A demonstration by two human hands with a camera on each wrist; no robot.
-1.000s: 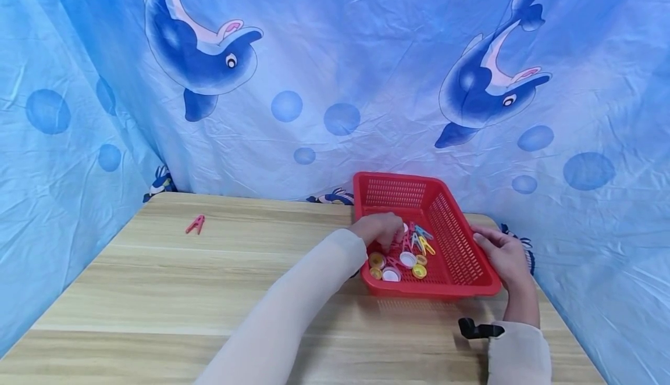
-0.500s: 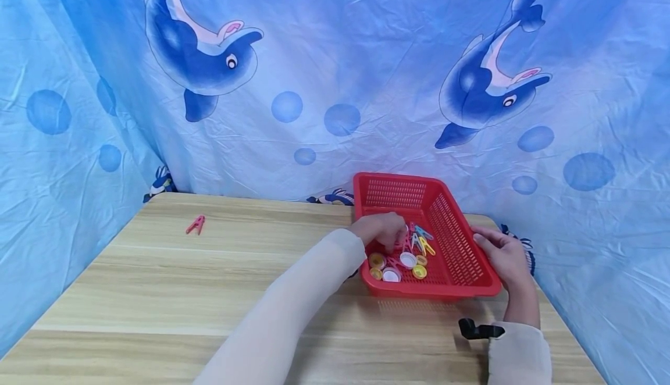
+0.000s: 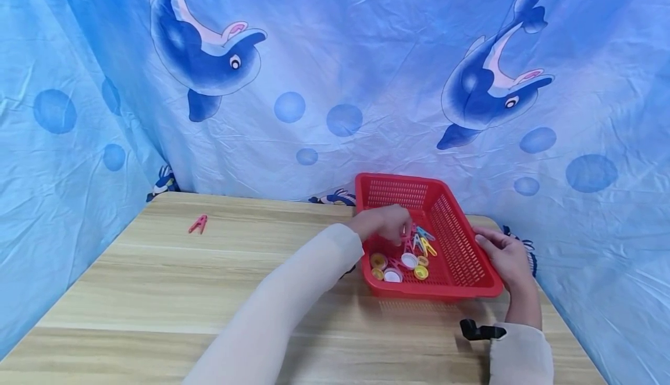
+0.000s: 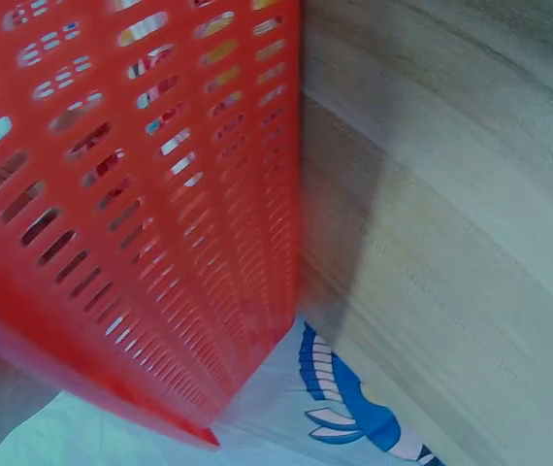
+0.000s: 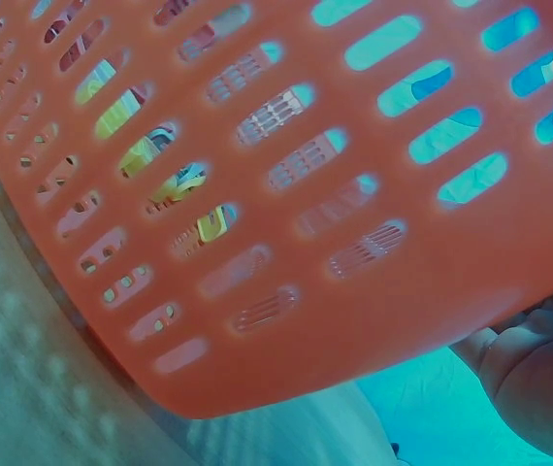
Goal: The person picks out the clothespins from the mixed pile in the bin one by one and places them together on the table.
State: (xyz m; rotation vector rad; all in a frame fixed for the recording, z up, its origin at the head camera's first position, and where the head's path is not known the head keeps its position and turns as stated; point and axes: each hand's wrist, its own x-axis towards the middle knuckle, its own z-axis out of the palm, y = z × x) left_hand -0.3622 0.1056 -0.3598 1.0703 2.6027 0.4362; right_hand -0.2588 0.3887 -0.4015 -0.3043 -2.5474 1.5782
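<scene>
In the head view, my left hand [image 3: 394,223] reaches over the near left side into the red plastic basket [image 3: 460,289], its fingers bent downward. Pink clothespins [image 3: 408,246] lie right at its fingertips; whether it pinches one is hidden. My right hand [image 3: 505,255] grips the basket's right rim, thumb on top and fingers outside. Beside the pins are blue clothespins [image 3: 425,233], a yellow clothespin [image 3: 428,247], white bottle caps [image 3: 409,260] and yellow caps [image 3: 421,272]. Through the slots in the right wrist view, yellow pieces [image 5: 213,223] show.
One pink clothespin [image 3: 198,224] lies alone on the wooden table [image 3: 173,292], far left. A blue dolphin-print cloth [image 3: 319,71] hangs behind the table and at both sides. The basket stands near the table's back right edge.
My left hand has risen slightly and shifted a little toward the back of the basket. The right hand and the basket keep their places; the head view shifts very slightly.
</scene>
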